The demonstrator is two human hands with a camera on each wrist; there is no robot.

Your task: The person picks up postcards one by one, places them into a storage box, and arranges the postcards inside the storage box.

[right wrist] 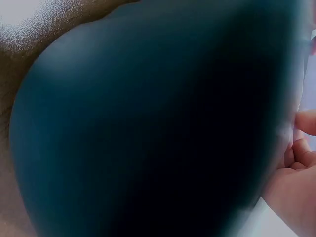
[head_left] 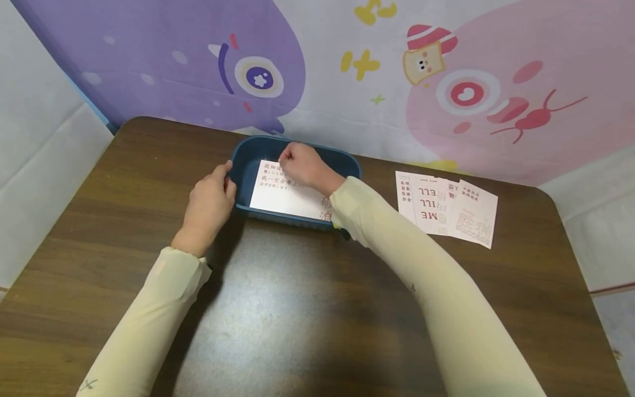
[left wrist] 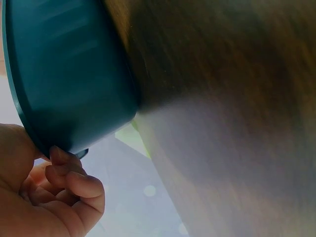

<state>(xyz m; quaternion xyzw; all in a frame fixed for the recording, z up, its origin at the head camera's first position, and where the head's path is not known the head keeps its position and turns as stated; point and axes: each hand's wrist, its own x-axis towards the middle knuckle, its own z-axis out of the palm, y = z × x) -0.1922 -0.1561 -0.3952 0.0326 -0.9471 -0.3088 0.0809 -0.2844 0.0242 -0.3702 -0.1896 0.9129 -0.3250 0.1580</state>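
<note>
A dark blue-teal plastic bin (head_left: 246, 165) stands near the back edge of the table. My left hand (head_left: 210, 201) grips its left end; in the left wrist view the curled fingers (left wrist: 84, 185) meet the rim of the bin (left wrist: 69, 74). Over the bin, my right hand (head_left: 307, 168) pinches the far edge of a white card (head_left: 278, 198) printed with reddish and dark characters. The card slants across the bin's opening and hides much of its inside. In the right wrist view, the bin wall (right wrist: 74, 123) fills most of the picture, with the right hand (right wrist: 296, 182) at the side.
To the right of the bin, several overlapping printed cards (head_left: 473, 215) lie fanned on the brown wooden table (head_left: 297, 309). A cloth (head_left: 327, 110) with purple and pink cartoon figures hangs behind the table's back edge. Pale sheets cover both sides.
</note>
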